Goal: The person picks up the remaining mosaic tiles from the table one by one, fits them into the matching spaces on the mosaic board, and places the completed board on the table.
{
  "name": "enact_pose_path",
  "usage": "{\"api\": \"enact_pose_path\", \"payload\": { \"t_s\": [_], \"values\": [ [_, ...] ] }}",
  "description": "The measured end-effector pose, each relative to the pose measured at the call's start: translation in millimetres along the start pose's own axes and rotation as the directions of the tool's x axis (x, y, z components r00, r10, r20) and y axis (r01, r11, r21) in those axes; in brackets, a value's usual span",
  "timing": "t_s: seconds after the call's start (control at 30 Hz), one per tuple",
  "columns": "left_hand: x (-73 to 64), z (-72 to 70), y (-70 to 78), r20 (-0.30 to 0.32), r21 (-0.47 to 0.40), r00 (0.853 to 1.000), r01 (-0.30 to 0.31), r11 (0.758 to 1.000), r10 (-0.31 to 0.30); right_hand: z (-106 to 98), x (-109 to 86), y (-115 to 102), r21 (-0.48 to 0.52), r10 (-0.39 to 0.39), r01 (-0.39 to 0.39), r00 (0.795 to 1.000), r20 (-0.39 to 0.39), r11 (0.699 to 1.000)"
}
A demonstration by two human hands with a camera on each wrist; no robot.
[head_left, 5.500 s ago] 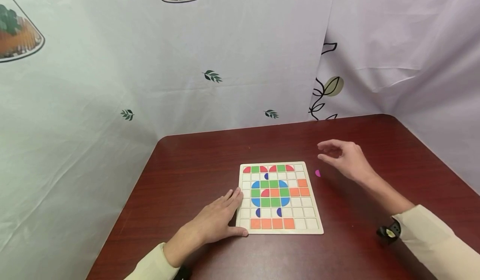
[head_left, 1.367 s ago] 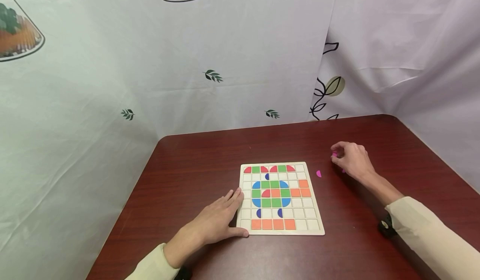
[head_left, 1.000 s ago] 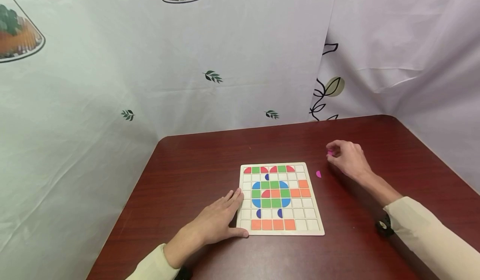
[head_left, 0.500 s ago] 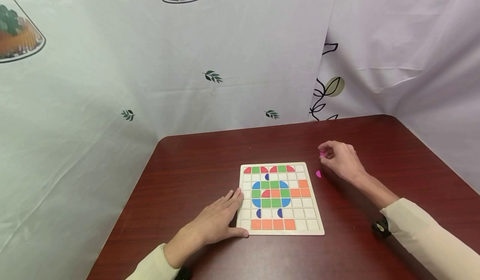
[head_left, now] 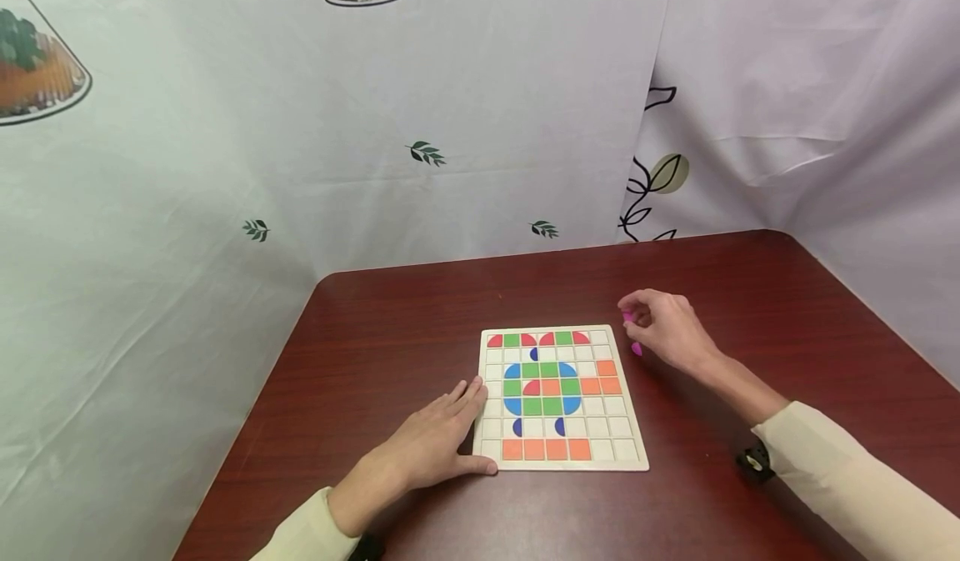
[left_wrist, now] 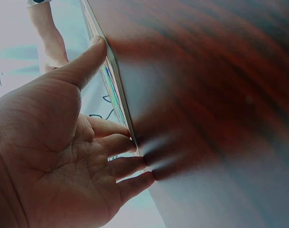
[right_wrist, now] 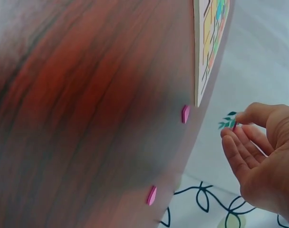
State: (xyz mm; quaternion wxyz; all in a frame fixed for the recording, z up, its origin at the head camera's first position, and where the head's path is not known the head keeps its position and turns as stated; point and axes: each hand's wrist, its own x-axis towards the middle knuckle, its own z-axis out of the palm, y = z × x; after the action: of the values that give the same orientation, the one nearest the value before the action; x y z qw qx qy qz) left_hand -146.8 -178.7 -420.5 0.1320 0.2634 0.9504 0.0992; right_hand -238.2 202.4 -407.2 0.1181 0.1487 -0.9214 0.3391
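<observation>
A square white board (head_left: 611, 428) with a grid holds coloured pieces: red quarter-circles, green and orange squares, light blue rounded corners and dark blue half-circles. My left hand (head_left: 427, 444) rests along its left edge, fingers straight and touching the rim, thumb at the near left corner. My right hand (head_left: 667, 328) pinches a small pink half-circle piece (head_left: 627, 317) between thumb and fingertips, above the table just beyond the board's far right corner. A loose pink half-circle (head_left: 637, 349) lies beside the board, under that hand.
In the right wrist view, another pink half-circle (right_wrist: 151, 195) lies on the table farther from the board; the right hand hides it from the head camera. The dark red wooden table (head_left: 390, 336) ends at the back against white patterned cloth (head_left: 480, 111).
My right hand, empty in the oldest frame, has picked up a pink half-circle and carried it left toward the board. My left hand and the pieces on the board have not moved.
</observation>
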Motion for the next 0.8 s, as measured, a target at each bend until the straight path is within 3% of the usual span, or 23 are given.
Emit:
{"api": "enact_pose_path", "payload": {
  "t_s": [0.8],
  "values": [
    [2.4,1.5,-1.9,0.011,0.007,1.0,0.01,1.0,-0.01,26.7,-8.3,-23.8,0.017,-0.081,0.079,0.983,0.162,0.997]
  ]
}}
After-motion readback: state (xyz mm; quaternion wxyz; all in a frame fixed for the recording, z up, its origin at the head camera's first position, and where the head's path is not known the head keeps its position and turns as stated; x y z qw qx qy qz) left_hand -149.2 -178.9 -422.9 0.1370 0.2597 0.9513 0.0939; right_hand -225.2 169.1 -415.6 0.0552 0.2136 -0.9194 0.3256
